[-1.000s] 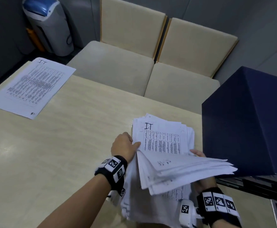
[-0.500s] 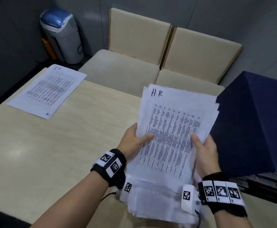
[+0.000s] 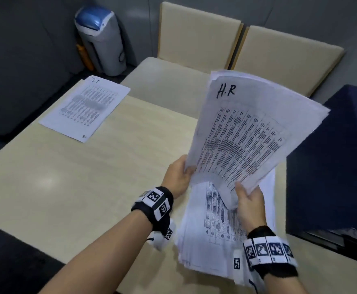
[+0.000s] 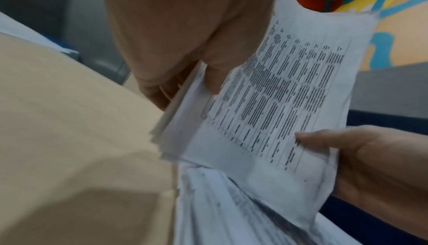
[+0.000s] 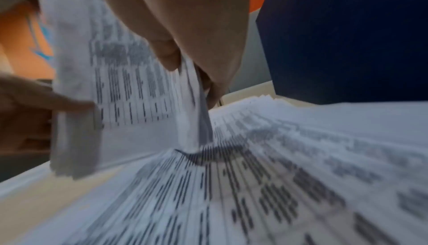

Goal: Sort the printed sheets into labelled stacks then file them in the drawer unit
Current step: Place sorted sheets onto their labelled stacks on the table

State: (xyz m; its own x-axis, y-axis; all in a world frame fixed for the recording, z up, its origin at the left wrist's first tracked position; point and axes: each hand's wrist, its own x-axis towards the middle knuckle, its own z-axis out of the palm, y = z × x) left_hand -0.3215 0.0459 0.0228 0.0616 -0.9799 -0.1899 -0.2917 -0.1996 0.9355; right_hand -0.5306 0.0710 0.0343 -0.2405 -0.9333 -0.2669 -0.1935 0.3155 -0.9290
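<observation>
A: The left hand (image 3: 176,177) pinches the left edge of a bundle of sheets (image 3: 247,134) headed "H.R", thumb in front, fingers behind.

B: And the right hand (image 3: 250,203)?

A: It grips the bundle's lower edge the same way. The bundle is raised, tilted, above the big pile (image 3: 213,240) on the tabletop (image 3: 88,187).

B: Anything else?

A: A sheet marked "IT" (image 3: 85,108) lies well left of the pile; a dark blue box (image 3: 332,166) stands just right of it.

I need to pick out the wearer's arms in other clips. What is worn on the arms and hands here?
Both forearms are bare, with no sleeves or gloves. The left hand and right hand each have a black wristband carrying white tiles printed with black square-pattern markers. A small white device with another marker hangs under each wrist.
</observation>
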